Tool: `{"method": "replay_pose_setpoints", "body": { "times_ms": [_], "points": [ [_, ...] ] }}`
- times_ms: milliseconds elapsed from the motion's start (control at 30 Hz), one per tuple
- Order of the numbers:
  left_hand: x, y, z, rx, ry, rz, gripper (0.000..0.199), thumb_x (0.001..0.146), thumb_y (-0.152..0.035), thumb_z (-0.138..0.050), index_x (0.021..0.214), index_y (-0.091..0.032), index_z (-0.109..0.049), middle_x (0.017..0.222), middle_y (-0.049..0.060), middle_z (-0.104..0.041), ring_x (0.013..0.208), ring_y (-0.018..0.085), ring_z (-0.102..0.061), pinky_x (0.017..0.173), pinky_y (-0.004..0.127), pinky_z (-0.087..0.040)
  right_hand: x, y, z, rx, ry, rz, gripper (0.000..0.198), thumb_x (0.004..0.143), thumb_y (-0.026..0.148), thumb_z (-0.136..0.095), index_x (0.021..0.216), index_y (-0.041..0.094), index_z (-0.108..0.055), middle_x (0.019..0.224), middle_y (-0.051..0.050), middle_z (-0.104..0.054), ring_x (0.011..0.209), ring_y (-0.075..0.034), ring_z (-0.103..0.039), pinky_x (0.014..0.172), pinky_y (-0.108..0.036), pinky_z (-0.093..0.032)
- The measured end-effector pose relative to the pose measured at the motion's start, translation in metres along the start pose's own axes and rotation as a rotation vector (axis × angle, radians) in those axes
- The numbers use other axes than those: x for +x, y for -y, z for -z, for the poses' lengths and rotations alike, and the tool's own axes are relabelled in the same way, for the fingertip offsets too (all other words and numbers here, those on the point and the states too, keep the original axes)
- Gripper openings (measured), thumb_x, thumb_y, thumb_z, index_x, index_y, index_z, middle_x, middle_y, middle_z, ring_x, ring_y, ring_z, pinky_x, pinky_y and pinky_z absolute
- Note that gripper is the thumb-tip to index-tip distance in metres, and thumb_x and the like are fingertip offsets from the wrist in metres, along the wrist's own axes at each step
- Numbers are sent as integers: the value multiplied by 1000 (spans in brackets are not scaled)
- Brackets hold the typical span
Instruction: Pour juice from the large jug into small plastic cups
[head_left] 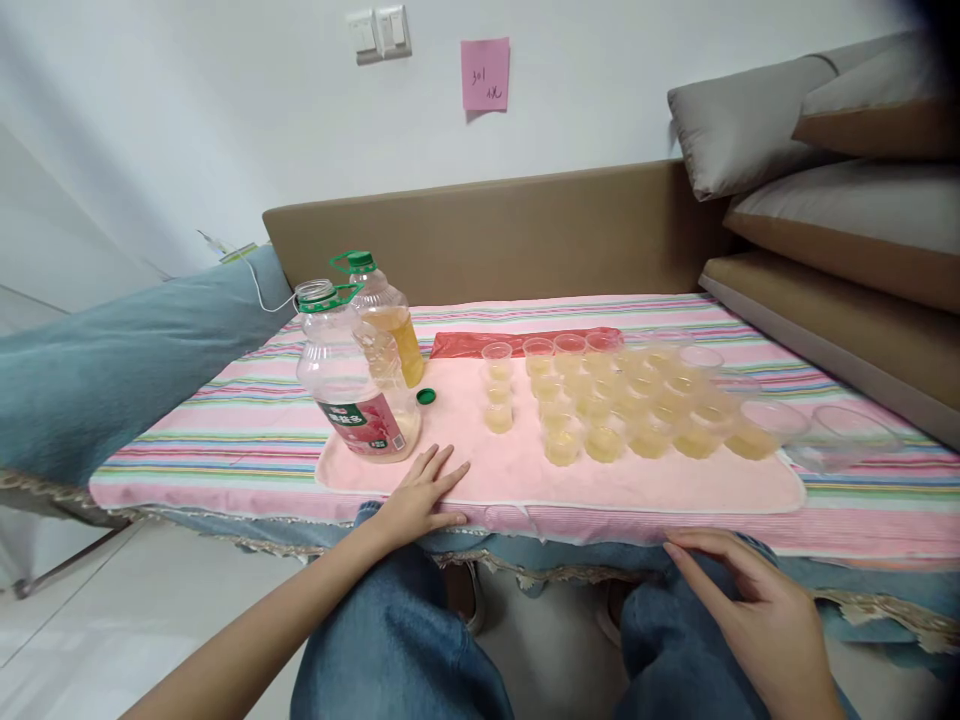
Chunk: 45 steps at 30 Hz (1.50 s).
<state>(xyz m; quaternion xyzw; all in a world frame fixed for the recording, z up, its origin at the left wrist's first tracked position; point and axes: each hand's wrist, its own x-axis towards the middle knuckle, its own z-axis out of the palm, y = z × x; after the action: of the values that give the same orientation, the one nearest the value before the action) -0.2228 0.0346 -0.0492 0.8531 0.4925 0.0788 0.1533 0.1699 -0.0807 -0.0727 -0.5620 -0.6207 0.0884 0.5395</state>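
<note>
Left hand (416, 500) splayed, right hand (772, 610) loosely curled

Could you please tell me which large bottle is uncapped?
The nearer, red-labelled bottle: its mouth is bare, while the farther bottle wears a green cap.

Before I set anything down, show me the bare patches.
Free: striped cloth left of the open bottle; pink mat, narrowly, between the clustered cups and its near edge. Crowded: the mat's right, under those cups; its left, with that bottle and the left hand.
</note>
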Motion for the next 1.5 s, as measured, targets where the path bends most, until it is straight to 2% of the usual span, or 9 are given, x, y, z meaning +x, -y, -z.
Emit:
{"method": "replay_pose_setpoints", "body": {
  "times_ms": [367, 533, 600, 700, 833, 1067, 1200, 1367, 1500],
  "points": [
    [-14, 9, 13, -234, 51, 30, 51, 86, -61, -63, 126, -30, -70, 164, 11, -33, 155, 37, -17, 123, 60, -16, 0, 0, 0, -54, 36, 87, 17, 94, 39, -66, 90, 24, -72, 92, 1, -72, 83, -17, -69, 81, -26, -51],
    [-12, -10, 24, -536, -112, 93, 48, 82, -65, -65, 103, -24, -79, 131, 15, -65, 127, 33, -58, 109, 49, -44, -3, -3, -2, -70, 36, 88, 18, 95, 40, -65, 91, 24, -72, 92, 0, -72, 84, -19, -69, 82, -27, -51],
    [-11, -20, 26, -772, -161, 233, 61, 85, -66, -60, 128, -23, -67, 94, 10, -72, 85, 22, -70, 79, 37, -57, -3, -5, -3, -70, 40, 87, 19, 95, 41, -65, 91, 24, -72, 93, -1, -72, 85, -19, -69, 83, -27, -51],
    [-11, -29, 24, -1000, 17, 476, 87, 90, -63, -54, 160, -24, -20, 58, -5, -58, 43, 12, -48, 45, 22, -42, -3, -5, -4, -74, 42, 92, 19, 95, 41, -65, 91, 23, -71, 93, 0, -72, 85, -18, -69, 83, -26, -50],
    [-15, -28, 18, -947, 261, 583, 107, 87, -49, -65, 159, -25, 10, 55, -7, -59, 37, 8, -40, 38, 16, -31, 0, -3, -2, -85, 49, 127, 19, 95, 39, -65, 89, 23, -71, 91, 1, -72, 82, -16, -69, 81, -24, -51],
    [-31, -18, 25, -961, 352, 603, 95, 90, -42, -62, 160, -31, 2, 62, -5, -63, 41, 8, -44, 41, 15, -36, 2, -1, 5, -103, 41, 158, 20, 96, 40, -64, 89, 23, -72, 90, 2, -72, 81, -15, -70, 81, -22, -50],
    [-41, -22, 23, -715, 366, 567, 89, 93, -37, -54, 161, -28, 3, 60, -5, -63, 42, 14, -54, 44, 21, -42, -1, -9, 7, -93, 42, 129, 19, 94, 41, -65, 90, 23, -72, 91, 1, -73, 82, -16, -70, 82, -24, -52],
    [-41, -43, 6, 215, 198, 433, 74, 93, -21, -55, 159, -15, -24, 92, 17, -77, 88, 33, -75, 74, 38, -56, -3, -26, 18, -54, 20, -46, 23, 89, 46, -69, 90, 23, -74, 94, -2, -73, 86, -20, -70, 85, -31, -54],
    [-29, -49, 0, 467, 188, 412, 52, 98, -12, -34, 149, -5, -42, 100, 24, -76, 95, 34, -75, 79, 43, -58, 13, -42, 44, 109, -238, -292, 36, 79, 52, -73, 96, 20, -72, 102, -8, -73, 94, -24, -69, 92, -39, -56]
  ]
}}
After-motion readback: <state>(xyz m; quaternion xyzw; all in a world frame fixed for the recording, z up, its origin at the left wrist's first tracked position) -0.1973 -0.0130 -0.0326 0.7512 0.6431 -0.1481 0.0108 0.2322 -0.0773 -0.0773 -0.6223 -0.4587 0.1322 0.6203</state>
